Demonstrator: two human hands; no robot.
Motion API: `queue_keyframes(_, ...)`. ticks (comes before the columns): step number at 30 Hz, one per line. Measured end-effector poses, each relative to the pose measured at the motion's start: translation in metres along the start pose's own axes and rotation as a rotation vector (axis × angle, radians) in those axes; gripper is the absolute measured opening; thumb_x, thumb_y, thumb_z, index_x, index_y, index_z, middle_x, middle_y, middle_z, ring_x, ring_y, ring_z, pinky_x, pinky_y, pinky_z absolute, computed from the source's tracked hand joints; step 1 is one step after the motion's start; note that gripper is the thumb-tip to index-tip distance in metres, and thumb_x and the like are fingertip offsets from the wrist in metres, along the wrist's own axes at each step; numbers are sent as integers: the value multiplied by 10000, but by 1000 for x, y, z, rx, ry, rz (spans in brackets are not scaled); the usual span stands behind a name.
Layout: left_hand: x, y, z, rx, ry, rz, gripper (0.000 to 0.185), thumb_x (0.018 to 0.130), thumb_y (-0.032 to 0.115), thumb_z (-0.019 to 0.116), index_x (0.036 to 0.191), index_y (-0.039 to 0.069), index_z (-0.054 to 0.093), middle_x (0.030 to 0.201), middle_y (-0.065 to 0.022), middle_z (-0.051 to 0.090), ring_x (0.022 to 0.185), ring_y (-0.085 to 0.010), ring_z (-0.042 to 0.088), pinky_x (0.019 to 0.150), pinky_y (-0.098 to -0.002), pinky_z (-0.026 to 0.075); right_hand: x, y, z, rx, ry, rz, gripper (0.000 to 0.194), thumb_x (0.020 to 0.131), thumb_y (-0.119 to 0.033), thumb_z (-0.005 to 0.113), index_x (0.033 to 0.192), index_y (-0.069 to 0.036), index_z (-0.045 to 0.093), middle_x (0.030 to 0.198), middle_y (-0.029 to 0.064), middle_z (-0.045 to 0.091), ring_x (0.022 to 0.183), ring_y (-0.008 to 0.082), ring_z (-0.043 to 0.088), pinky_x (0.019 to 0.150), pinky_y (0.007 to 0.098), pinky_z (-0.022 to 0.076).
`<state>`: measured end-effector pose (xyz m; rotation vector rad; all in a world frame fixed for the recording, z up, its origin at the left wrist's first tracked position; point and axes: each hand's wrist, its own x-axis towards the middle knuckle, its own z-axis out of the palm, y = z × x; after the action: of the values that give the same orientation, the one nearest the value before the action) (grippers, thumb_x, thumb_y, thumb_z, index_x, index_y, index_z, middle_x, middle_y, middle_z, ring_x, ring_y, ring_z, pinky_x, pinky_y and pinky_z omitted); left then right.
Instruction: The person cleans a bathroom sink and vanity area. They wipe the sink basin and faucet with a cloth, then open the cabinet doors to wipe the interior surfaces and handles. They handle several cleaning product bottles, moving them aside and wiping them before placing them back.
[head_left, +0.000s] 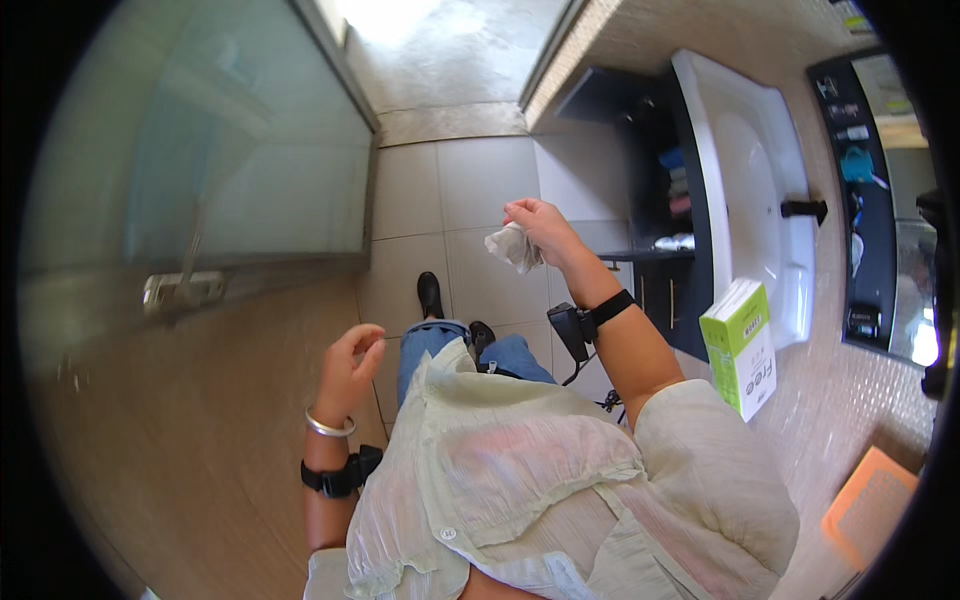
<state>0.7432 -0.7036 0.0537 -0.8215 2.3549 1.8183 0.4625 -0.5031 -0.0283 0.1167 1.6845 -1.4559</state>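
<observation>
My right hand (546, 229) is held out over the tiled floor, gripping a crumpled whitish tissue or thin cloth (514, 247) that hangs below the fingers. A black strap with a small device (576, 330) circles that forearm. Lower down on the left, my left hand (351, 371) is raised with nothing seen in it; its fingers curl loosely, with a gap to the thumb. A silver bangle (330, 426) and a black strap (341, 476) are on this arm.
To the right, a white washbasin (754, 165) tops a dark vanity cabinet (660, 195) with its doors standing open. A green-and-white box (742, 345) rests near the basin's close end. The glass door (247, 150) is at left; a doorway threshold (454, 124) lies ahead. An orange item (870, 506) is at lower right.
</observation>
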Motion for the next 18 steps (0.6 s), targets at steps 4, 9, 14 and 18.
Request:
queue_keyframes(4,93,-6,12,44,-196,-50,170,872,103,547,982,-25,563,829,-46,613,769,-95,579,697,-223,463,11,3,-57,286,132,46,270,863,-225,601,1016,-9,549,887,55,592,785,128,569,689,263,480)
queue_keyframes(9,173,6,44,-148,-369,-149,166,881,115,539,976,-18,567,848,-39,612,781,-96,581,714,-230,474,3,11,-120,531,329,-32,254,871,-235,591,1014,-34,529,896,37,576,775,119,557,691,267,481)
queue_keyframes(14,229,35,93,-206,-480,-338,215,898,167,528,1021,-5,567,881,-45,622,777,-111,592,728,-235,478,16,17,-159,621,254,22,229,913,-174,510,1063,-1,520,967,73,574,870,162,573,780,303,485)
queue_keyframes(18,263,66,152,-313,-580,-520,288,917,244,501,1098,23,539,981,-75,608,882,-146,585,770,-276,475,40,-3,-180,801,142,25,309,944,-185,434,1154,34,488,1083,127,569,972,213,574,860,344,473)
